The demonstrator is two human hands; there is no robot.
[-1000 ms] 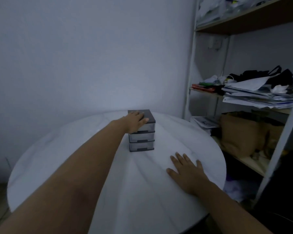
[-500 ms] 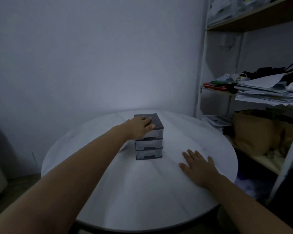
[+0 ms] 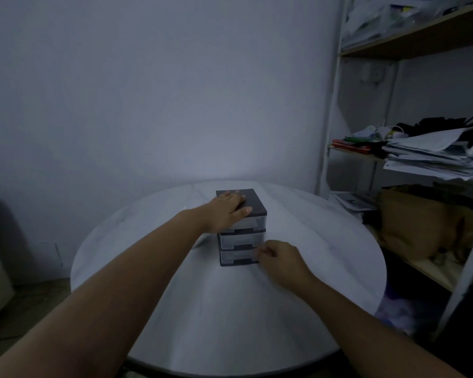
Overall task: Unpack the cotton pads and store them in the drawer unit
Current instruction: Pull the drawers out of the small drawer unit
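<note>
A small drawer unit stands upright on a round white tabletop, toward the far side and about midway between left and right. It has a dark frame, a flat dark top and three clear drawers stacked one above another, all pushed in.

The left hand lies flat on the top of the unit, covering its near left part. The fingers are straight and spread toward the far right, and the thumb reaches along the near front edge. The hand presses on the top without grasping it.

The right hand is at the right front corner of the bottom drawer, just above the tabletop. Its fingers are curled inward toward the drawer front. The hand is blurred, so it cannot be told whether the fingers grip the drawer or only touch it.

White tabletop lies open on every side of the unit, widest on the near side between the two forearms. The far rim comes close to a plain wall.

Just right of the table stands a shelf rack holding a pile of papers, dark bags and a brown bag. Any print on the papers is too dim and small to read.
</note>
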